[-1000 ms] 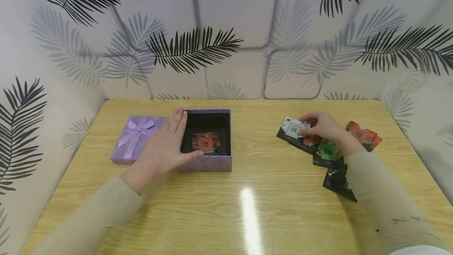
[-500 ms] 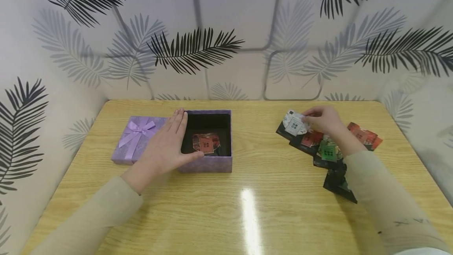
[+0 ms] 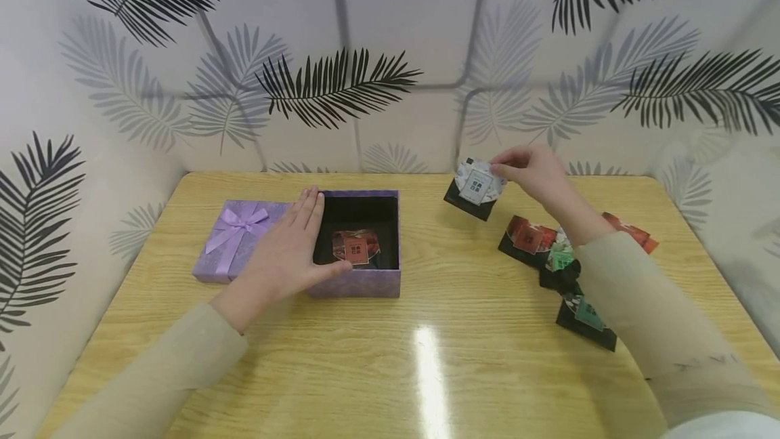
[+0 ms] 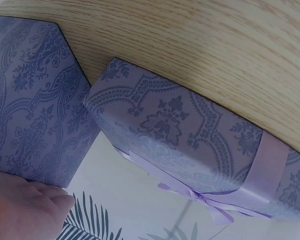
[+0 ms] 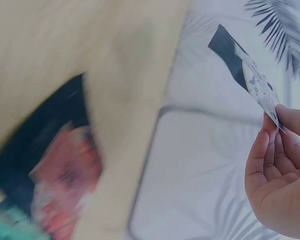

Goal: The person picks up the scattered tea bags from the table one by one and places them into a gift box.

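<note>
Likely mid-transfer: right hand (image 3: pixel 531 173) grip pinches a white-labelled black sachet (image 3: pixel 477 187) right of the purple box (image 3: pixel 373 283), left hand (image 3: pixel 282 249) spread at its left; next probably calls for lowering sachet inside.

The box (image 3: pixel 359 284) is purple outside with a darker scrolling floral pattern and black inside; the lid (image 3: pixel 237 244) repeats this pattern beneath a plain lilac ribbon bow (image 3: pixel 245 223). The white-panelled packet (image 3: pixel 478 188) is black below with a pale grey square label, the boxed packet (image 3: pixel 356 248) and loose red packet (image 3: pixel 529 240) combine red with black, and the lower packet (image 3: pixel 588 320) is black, green-labelled. The table (image 3: pixel 341 358) shows yellow-tan wood grain; the pale wall (image 3: pixel 402 120) bears black and grey fronds.
</note>
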Demonstrator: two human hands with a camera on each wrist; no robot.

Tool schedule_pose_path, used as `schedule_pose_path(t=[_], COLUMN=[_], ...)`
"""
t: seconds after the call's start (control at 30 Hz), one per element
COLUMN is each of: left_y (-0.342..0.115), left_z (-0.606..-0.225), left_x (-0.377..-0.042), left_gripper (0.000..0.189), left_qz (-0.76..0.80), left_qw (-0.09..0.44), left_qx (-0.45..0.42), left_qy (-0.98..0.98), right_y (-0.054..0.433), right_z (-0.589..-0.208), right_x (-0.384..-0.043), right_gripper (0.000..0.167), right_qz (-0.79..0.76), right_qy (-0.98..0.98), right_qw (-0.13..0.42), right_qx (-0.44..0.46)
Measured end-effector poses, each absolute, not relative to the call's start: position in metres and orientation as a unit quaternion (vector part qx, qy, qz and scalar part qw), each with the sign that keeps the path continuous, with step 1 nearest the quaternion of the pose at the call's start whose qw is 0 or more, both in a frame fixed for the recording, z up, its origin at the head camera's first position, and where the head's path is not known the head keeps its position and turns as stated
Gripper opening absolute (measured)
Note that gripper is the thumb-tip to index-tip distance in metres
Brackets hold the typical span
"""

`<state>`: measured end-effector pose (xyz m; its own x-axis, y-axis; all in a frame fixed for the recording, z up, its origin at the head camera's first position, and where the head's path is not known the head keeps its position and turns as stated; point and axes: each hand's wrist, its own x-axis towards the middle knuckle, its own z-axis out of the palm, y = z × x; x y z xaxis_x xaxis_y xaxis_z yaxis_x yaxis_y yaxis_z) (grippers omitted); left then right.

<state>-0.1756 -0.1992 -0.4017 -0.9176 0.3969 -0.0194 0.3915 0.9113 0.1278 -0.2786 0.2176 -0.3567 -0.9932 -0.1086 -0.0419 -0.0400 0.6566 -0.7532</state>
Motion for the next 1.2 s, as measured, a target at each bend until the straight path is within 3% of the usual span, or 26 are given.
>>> schedule_pose_path(t=[0.53,1.2], left_y=[-0.198,-0.199], left_z=[-0.4,-0.4], left_x=[-0.177,-0.176], left_gripper=[0.126,0.126], left_qz=[0.064,0.074], left_qw=[0.018,0.016], left_qx=[0.204,0.198], left_qy=[0.977,0.977], right_y=[0.131,0.057], right_z=[-0.321,-0.347], right_x=[-0.28,-0.272], right_gripper=[0.023,0.017], right_qz=[-0.468,-0.448], right_qy=[0.876,0.868], right_qw=[0.009,0.074], right_qx=[-0.115,-0.202])
